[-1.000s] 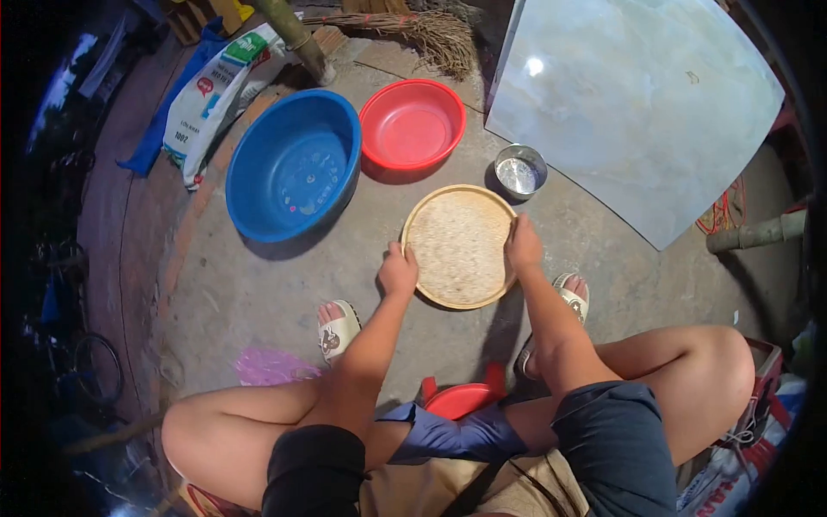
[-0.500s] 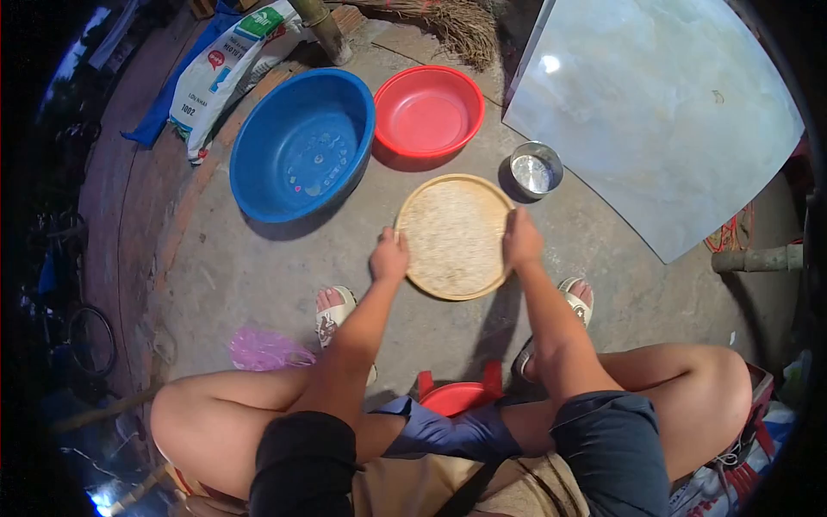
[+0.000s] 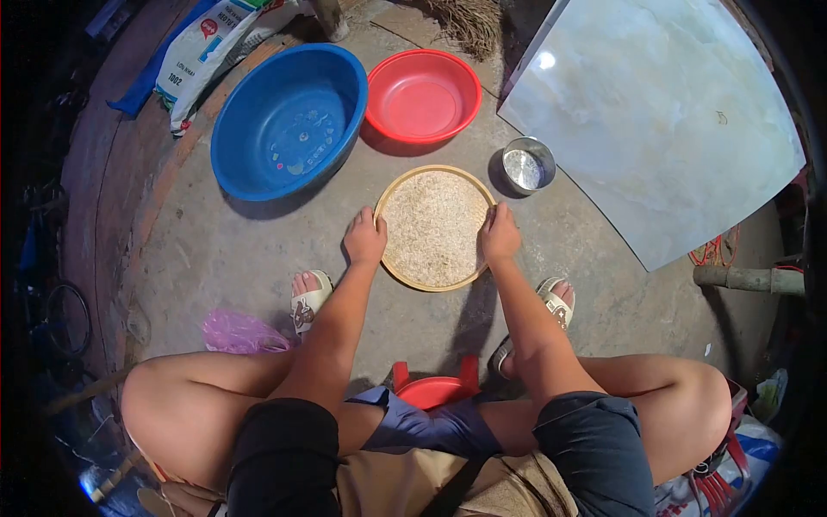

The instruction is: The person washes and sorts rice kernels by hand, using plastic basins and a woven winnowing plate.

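Observation:
A round woven tray [image 3: 407,276] with a raised rim is held level above the concrete floor, between my feet and the basins. Pale grains [image 3: 437,226] are spread over most of its inside. My left hand [image 3: 366,238] grips the rim on the left side, fingers wrapped round it. On the opposite side my right hand [image 3: 500,235] holds the rim, thumb on top. A metal bowl [image 3: 528,165] stands just beyond my right hand, with a little pale stuff at its bottom that I cannot make out.
A large blue basin [image 3: 293,121] and a red basin [image 3: 423,96] stand beyond the tray. A marbled panel [image 3: 655,121] lies at the right. A pink plastic bag [image 3: 244,332] is by my left foot, a small red stool [image 3: 435,390] between my legs.
The tray has shifted slightly left in view, along with the whole scene as the head turned. The grains, streaked by motion before, now look sharp and lie differently. Both hands keep their hold.

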A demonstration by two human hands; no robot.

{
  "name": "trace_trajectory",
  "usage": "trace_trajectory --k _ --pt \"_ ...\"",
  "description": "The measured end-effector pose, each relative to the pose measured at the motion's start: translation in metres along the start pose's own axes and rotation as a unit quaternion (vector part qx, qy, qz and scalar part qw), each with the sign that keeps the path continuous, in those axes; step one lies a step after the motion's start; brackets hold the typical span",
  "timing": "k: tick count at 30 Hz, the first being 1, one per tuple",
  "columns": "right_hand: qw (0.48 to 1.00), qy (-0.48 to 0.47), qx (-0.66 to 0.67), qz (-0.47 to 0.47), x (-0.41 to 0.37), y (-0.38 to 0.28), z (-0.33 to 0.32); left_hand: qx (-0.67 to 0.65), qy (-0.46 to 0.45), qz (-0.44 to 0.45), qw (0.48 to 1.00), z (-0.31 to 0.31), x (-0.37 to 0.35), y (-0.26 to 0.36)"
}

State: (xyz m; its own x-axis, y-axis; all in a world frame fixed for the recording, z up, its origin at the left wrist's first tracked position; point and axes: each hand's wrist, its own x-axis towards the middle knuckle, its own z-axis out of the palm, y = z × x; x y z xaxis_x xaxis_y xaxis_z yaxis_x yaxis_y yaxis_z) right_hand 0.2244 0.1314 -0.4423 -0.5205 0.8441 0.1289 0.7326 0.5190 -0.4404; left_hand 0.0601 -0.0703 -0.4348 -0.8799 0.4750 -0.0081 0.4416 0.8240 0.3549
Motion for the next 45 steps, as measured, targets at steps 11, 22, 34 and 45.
trace_trajectory --k 11,22,34,45 --pt "1.0 0.003 -0.006 0.012 -0.001 0.002 0.005 -0.091 -0.058 0.232 0.967 0.022 0.003 0.039" --pt "1.0 0.008 0.017 0.016 -0.003 0.0 0.004 -0.1 -0.123 0.435 0.887 0.033 -0.048 0.074" --pt "0.998 0.034 0.028 0.038 -0.012 -0.011 -0.004 -0.089 -0.08 0.363 0.924 0.043 -0.04 0.071" --pt "0.527 -0.338 0.73 0.275 0.008 -0.083 0.038 -0.612 -0.099 -0.026 0.784 -0.017 0.022 0.127"
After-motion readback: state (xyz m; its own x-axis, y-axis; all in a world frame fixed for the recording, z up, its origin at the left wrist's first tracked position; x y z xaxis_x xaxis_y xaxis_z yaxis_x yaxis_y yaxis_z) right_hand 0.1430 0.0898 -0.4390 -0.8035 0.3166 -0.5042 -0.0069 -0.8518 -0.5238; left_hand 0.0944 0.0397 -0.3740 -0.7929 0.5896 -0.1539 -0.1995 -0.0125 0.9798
